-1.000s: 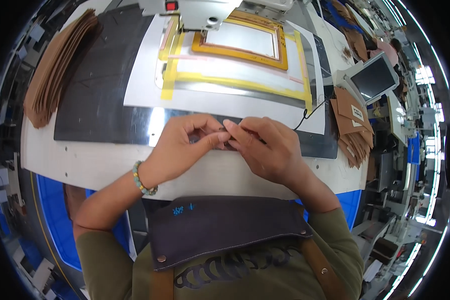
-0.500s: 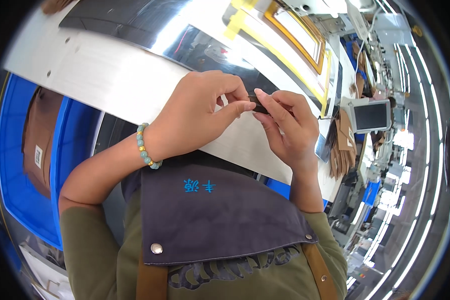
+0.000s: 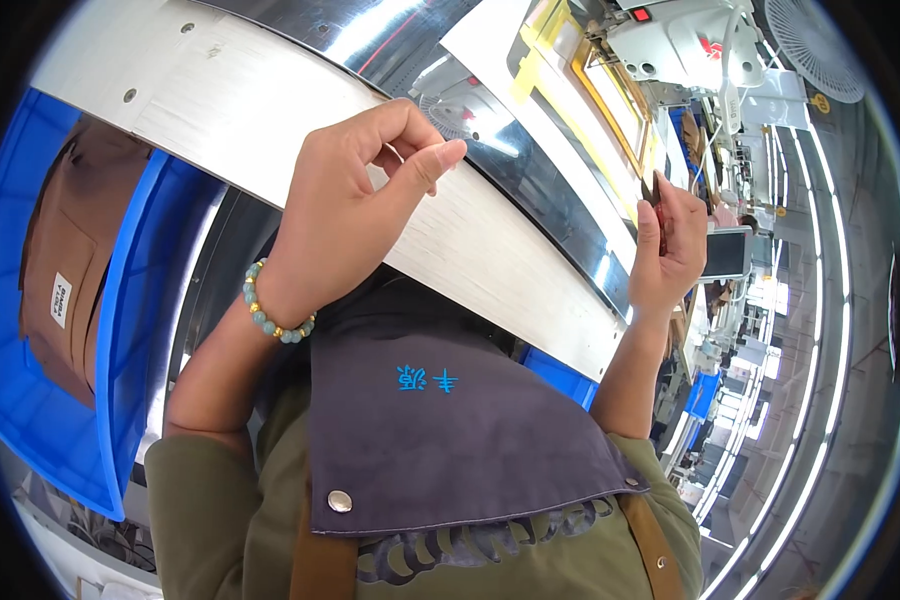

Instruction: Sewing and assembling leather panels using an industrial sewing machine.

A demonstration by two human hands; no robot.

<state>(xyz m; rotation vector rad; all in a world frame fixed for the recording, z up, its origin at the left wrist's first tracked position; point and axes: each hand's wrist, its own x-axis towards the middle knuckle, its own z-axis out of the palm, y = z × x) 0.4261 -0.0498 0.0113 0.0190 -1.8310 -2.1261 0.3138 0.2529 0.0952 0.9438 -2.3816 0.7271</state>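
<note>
My left hand (image 3: 355, 195) hovers above the white table edge (image 3: 300, 115). Its thumb and index finger press together, and anything between them is too small to make out. A beaded bracelet (image 3: 265, 312) circles that wrist. Farther right, my right hand (image 3: 675, 245) is raised beside a yellow-taped frame. Its fingers close round a small dark pointed tool (image 3: 657, 196) with a red part, its tip pointing up. Much of the tool is hidden by my fingers. The two hands are well apart.
Blue bins (image 3: 120, 400) at the left contain brown fabric pieces (image 3: 65, 250). A glossy dark panel (image 3: 530, 165) runs along the table. Beyond it are a yellow frame (image 3: 610, 90) and a white machine (image 3: 680, 45). A grey screen (image 3: 727, 254) stands right of my right hand.
My hands have separated. The right hand has moved right and up with the dark tool, while the left has shifted left and slightly up. The view has also shifted.
</note>
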